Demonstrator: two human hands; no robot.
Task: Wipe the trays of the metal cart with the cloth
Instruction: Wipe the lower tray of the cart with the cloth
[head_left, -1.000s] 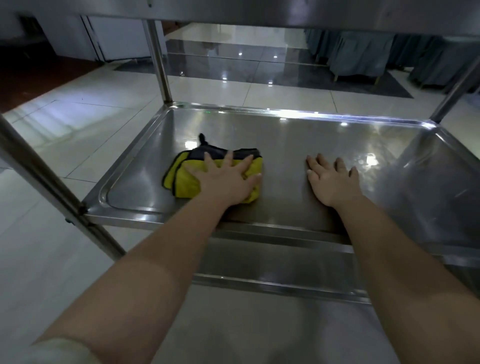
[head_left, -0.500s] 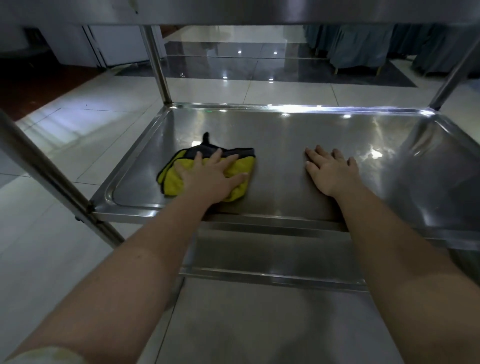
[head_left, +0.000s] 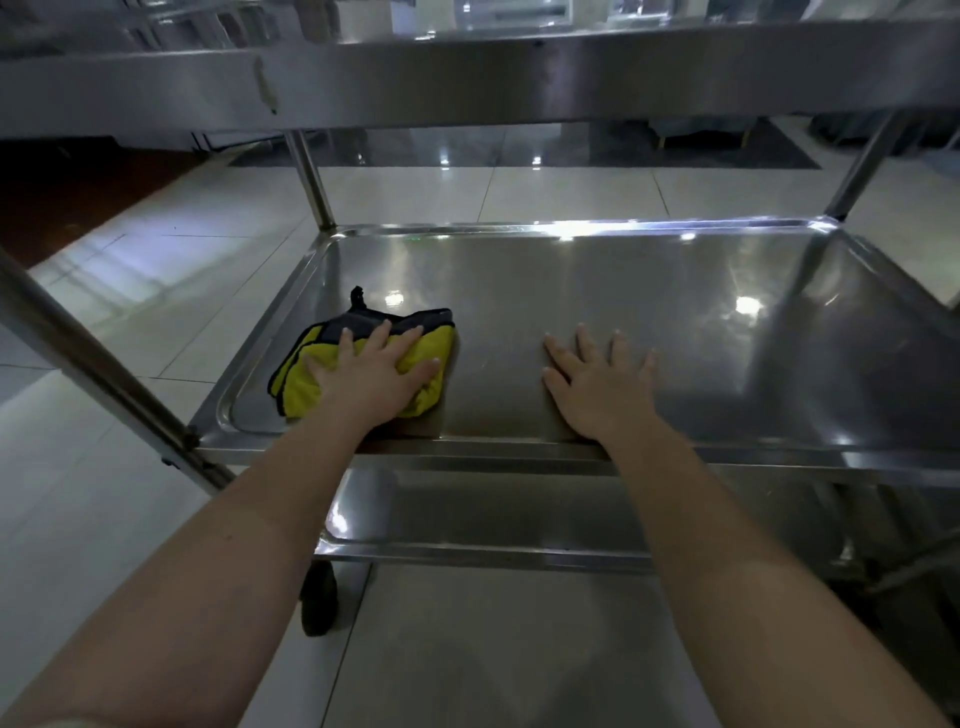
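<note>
1. My left grip (head_left: 374, 376) lies flat with its fingers spread, pressing down on the folded yellow cloth with dark grey edging (head_left: 304, 382).
2. The cloth sits on the shiny steel middle tray (head_left: 675, 322) of the metal cart, in its near-left part, close to the front rim.
3. My right grip (head_left: 597, 387) rests palm-down on bare tray metal, fingers straight and slightly apart, holding nothing. It is beside the cloth, not touching it.
4. A top steel tray (head_left: 467, 78) spans overhead, and a lower steel tray (head_left: 493, 514) shows beneath my forearms.
5. A black caster wheel (head_left: 318, 597) stands on the pale tiled floor (head_left: 104, 322).
</note>
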